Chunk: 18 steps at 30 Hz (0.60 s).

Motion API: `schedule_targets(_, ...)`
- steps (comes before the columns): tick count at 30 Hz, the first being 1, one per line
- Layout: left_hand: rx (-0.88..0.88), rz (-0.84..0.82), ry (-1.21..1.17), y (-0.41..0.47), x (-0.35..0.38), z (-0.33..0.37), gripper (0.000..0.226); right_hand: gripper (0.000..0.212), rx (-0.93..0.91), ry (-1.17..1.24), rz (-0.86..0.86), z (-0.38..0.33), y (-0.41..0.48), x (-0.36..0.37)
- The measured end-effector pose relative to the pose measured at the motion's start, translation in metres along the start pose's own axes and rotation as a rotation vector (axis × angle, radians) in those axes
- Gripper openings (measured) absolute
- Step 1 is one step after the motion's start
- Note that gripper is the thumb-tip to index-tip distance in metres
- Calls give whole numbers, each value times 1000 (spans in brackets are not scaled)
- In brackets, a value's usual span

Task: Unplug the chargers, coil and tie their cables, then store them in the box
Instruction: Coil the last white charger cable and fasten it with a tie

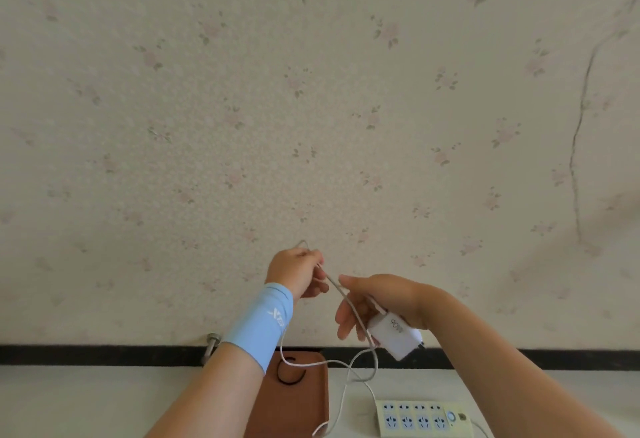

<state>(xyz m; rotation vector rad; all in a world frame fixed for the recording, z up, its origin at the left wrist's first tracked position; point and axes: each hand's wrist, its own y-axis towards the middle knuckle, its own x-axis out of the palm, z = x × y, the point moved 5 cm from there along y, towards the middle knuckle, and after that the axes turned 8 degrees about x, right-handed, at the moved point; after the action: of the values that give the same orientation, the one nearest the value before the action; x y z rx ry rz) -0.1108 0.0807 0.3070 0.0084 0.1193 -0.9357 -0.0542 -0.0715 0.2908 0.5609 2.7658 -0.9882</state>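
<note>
Just one charger (394, 337), one cable (333, 282).

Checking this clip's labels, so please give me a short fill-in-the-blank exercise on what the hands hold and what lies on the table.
1. The right hand grips the charger, whose colour is ____.
2. The left hand pinches the cable, and its wrist wears a ____ sleeve.
3. A black band lies on the ____ tray.
4. The power strip has ____ plugs in its visible sockets.

Missing words: white; blue; brown; no.
</note>
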Motion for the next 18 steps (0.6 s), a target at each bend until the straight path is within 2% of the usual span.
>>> schedule_targets(3,21,177,-468,10,-13,4,24,62,47,-26,-140,9,1,6)
schedule_targets(6,40,327,-706,15,-27,-1,24,53,16,46,-159,7,4,8)
schedule_targets(8,1,369,-806,17,-30,-7,26,49,7,59,-125,4,5,7)
schedule_targets(10,-87,277,-781,16,-25,-10,27,44,-11,13,-27,1,5,4)
schedule_targets(13,-227,-32,-533,5,-6,-14,24,43,-75,-10,112,-3,9,-3)
schedule_targets(15,-204,-172,-345,-7,5,-12,20,46,-88,4,140,-6,9,-3)
schedule_targets(16,-167,-182,-285,-9,10,-9,17,47,-86,15,137,-7,9,-3)
schedule_targets(18,-90,-99,-284,-10,13,-3,14,49,-69,48,91,-7,6,0)
